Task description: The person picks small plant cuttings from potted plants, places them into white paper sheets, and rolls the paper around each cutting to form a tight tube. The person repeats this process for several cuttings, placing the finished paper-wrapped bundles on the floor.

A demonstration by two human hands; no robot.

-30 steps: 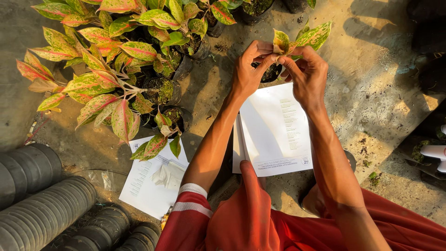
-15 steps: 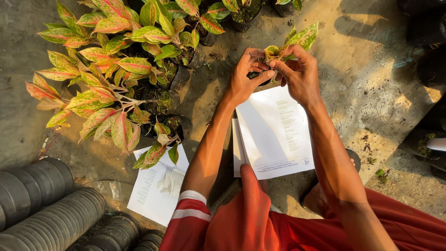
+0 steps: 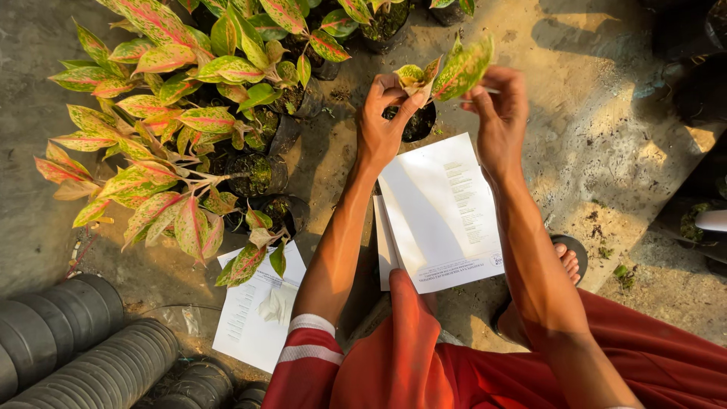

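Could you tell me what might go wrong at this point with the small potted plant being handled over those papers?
The left hand and right hand pull the small plant's leaves apart, so a leaf could tear. The small black pot sits just beyond the white paper sheets, so loosened soil may fall onto them. The sheets lie loose on the dirty ground and could get smudged or shift.

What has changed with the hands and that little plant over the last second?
The left hand and right hand have drawn apart: a second ago they met over the small potted plant; now each pinches a separate leaf, the right spreading the large speckled leaf outward. The white papers and the cluster of pink-green plants stayed where they were.
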